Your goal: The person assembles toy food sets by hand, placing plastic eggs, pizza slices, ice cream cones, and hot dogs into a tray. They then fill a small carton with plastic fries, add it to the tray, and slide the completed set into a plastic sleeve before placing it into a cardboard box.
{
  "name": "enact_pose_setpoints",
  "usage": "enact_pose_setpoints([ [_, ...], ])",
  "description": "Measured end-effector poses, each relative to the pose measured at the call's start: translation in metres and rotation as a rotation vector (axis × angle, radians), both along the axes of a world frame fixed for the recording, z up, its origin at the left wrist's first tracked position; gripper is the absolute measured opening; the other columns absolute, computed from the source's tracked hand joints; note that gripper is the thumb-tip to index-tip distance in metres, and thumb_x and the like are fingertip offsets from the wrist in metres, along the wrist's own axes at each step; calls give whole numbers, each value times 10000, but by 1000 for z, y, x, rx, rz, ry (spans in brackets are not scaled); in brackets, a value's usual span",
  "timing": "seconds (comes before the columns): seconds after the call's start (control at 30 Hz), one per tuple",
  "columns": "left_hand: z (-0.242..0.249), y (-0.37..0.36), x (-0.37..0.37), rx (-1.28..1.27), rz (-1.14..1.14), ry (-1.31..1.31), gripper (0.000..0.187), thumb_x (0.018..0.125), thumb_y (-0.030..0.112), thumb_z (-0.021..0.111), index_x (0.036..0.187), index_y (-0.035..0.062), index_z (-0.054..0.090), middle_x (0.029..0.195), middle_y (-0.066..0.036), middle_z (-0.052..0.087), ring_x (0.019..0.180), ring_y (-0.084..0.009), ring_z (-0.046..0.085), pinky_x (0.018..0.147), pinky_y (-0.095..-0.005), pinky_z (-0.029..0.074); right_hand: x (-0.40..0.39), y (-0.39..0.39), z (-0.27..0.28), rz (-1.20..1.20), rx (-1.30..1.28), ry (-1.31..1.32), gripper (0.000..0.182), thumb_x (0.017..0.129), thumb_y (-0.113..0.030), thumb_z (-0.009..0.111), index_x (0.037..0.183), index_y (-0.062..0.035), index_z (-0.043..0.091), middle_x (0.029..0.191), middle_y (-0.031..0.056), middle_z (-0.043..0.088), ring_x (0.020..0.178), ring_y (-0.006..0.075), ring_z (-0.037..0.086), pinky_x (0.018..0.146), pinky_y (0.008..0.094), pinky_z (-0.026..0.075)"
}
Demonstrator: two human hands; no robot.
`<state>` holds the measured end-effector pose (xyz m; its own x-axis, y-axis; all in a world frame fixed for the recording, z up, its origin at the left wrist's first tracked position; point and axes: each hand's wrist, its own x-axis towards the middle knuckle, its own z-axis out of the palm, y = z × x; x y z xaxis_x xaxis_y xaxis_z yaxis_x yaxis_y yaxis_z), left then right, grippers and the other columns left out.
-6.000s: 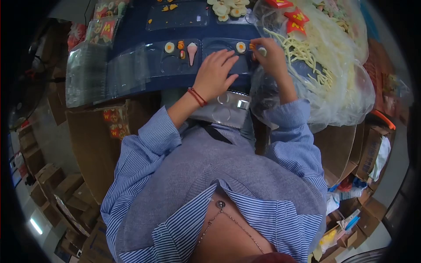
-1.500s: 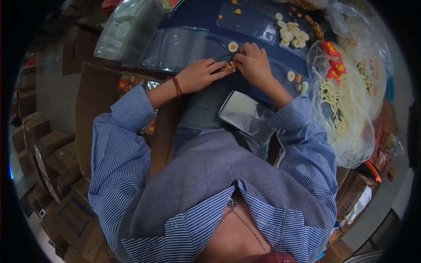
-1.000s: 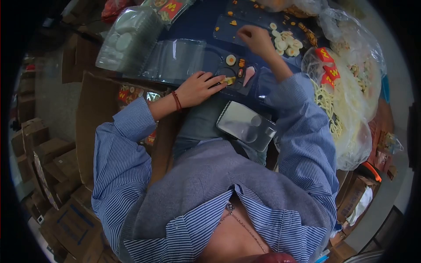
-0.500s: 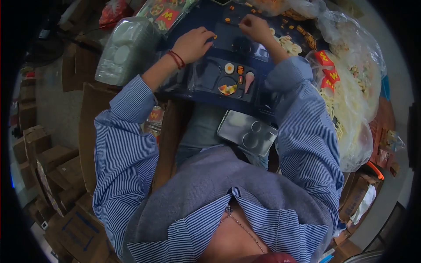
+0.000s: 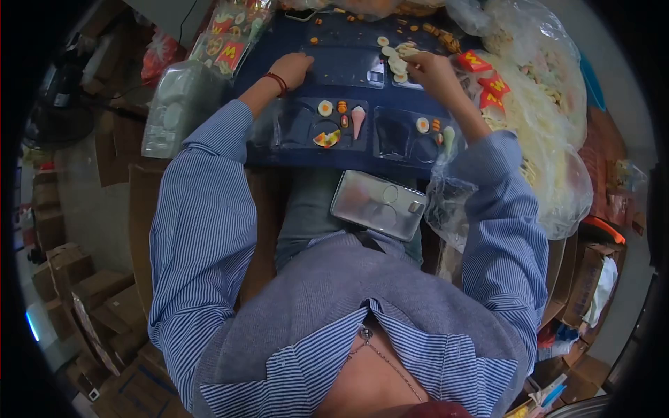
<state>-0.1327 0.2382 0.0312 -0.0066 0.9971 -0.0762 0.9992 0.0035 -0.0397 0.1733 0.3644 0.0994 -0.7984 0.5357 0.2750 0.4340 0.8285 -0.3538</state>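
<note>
My left hand (image 5: 291, 70) is at the upper left of the dark blue table (image 5: 279, 45), by a clear tray (image 5: 341, 67). Its fingers are curled together, and what they hold is hidden. Over a pile of pale round pieces (image 5: 397, 64), my right hand (image 5: 427, 70) has its fingers pinched; anything between them is too small to name. Nearer me, one clear tray (image 5: 293, 125) holds a fried egg piece (image 5: 325, 108), a pink cone (image 5: 358, 120) and a colourful round piece (image 5: 326, 139). Another tray (image 5: 392, 132) beside it holds an egg piece (image 5: 422, 125) and a pale green cone (image 5: 449, 135).
Stacked clear trays (image 5: 173, 108) stand at the left. More trays (image 5: 376, 204) rest on my lap. Red packets (image 5: 493, 85) and large plastic bags (image 5: 540, 153) lie at the right. Small orange pieces are scattered at the back. Cardboard boxes (image 5: 104, 299) are at lower left.
My view has shifted right. My right hand has moved from the back of the table to the pale round pieces. My left hand's fingers are more curled, and the right-hand front tray now shows more fully.
</note>
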Motion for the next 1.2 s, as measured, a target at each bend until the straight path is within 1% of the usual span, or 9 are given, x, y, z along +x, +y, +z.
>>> enact_pose_setpoints([
  [0.1,9,-2,5,40,55,-144,117,826,64,575,932,48,623,921,-126,633,916,-302,610,801,-412,497,-56,21,-41,29,166,-68,175,797,-111,610,922,-48,715,864,154,698,805,291,688,688,386,545],
  [0.17,10,-4,10,89,33,-238,105,838,65,580,927,42,632,896,-125,647,876,-287,629,795,-389,504,-81,23,-54,50,320,-365,138,796,-100,600,838,-26,708,847,177,691,800,310,687,666,394,555],
  [0.4,-5,0,22,76,52,-609,125,846,89,628,960,40,646,911,-119,653,851,-255,650,777,-344,516,-87,19,-88,59,389,-317,140,791,-70,589,867,-35,701,839,164,667,803,324,678,667,392,559],
  [0.5,-8,5,24,82,-44,-567,118,859,105,625,957,41,641,915,-112,641,852,-264,638,779,-350,509,-80,21,-81,57,332,-248,151,804,-64,573,909,-49,681,883,141,660,830,314,669,705,386,548],
  [0.67,-11,6,31,8,11,-351,136,879,121,593,960,32,655,982,-133,615,939,-281,606,839,-373,490,-77,13,-61,323,-307,-172,120,846,-89,569,931,-54,646,906,125,647,851,304,635,758,400,501],
  [0.8,-14,3,31,37,-23,-283,147,913,144,556,954,23,627,990,-132,585,925,-280,593,824,-362,482,-79,17,-81,389,-61,-258,120,836,-102,609,926,-34,648,889,134,650,831,303,628,756,394,497],
  [0.97,1,-3,32,-146,51,-746,123,915,133,557,930,39,634,986,-128,583,897,-269,590,827,-352,479,-83,16,-78,286,-164,-326,141,834,-123,603,904,-17,664,892,141,671,850,325,637,778,391,503],
  [1.1,0,-3,29,-147,13,-728,118,919,131,557,915,38,630,977,-120,610,887,-249,608,815,-341,488,-71,16,-59,219,-246,-187,136,844,-133,618,909,-26,671,878,130,679,818,294,651,756,363,509],
  [1.2,-4,-5,30,-76,-86,-439,125,924,138,558,915,33,626,961,-101,644,884,-220,632,797,-327,500,-49,9,-31,104,-331,45,153,872,-141,624,939,-8,662,837,116,682,761,212,653,717,309,510],
])
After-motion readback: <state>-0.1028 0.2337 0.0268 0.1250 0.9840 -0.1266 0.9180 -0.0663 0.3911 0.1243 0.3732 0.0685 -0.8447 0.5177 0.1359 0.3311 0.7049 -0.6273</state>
